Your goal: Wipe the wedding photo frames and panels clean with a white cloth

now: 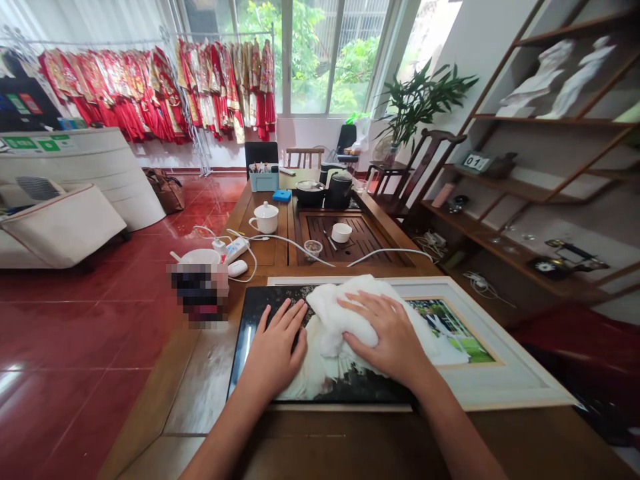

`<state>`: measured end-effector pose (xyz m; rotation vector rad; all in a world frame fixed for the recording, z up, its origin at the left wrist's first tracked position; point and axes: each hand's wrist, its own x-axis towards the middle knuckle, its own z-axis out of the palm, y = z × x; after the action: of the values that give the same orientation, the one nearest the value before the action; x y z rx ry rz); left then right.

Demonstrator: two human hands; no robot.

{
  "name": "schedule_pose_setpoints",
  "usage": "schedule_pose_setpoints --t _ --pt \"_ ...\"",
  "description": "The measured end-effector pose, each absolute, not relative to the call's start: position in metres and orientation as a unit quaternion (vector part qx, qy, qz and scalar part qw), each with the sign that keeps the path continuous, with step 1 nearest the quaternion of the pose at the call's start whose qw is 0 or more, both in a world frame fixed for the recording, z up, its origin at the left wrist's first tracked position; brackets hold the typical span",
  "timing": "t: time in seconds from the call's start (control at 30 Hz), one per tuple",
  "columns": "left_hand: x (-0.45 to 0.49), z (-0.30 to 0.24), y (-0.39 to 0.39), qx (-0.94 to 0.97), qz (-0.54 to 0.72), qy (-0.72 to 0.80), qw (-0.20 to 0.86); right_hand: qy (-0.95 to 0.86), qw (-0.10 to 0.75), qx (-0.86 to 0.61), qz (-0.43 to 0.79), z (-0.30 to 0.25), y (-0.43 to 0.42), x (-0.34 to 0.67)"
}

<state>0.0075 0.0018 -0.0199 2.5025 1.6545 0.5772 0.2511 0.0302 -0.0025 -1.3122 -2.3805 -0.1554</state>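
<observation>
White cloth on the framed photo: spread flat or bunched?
Bunched: the white cloth lies in crumpled folds, with the right hand pressing flat on top of it.

Wooden table, centre of frame: framed photograph lying flat at lower centre; wooden tea tray, white lidded mug, power strip beyond it. Wooden shelf, right: two white figurines on the top tier. Red tile floor, left.
</observation>
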Motion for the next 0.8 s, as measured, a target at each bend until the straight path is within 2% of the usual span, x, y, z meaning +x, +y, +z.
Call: schedule_pose_setpoints --t 0.33,0.8 --pt "0.007 -0.02 0.001 0.822 0.184 0.537 0.049 -0.878 0.179 -0.436 -0.086 -0.011 -0.037 0.269" --pt "0.007 -0.02 0.002 0.82 0.175 0.543 0.047 -0.855 0.208 -0.474 -0.042 -0.002 0.04 0.253"
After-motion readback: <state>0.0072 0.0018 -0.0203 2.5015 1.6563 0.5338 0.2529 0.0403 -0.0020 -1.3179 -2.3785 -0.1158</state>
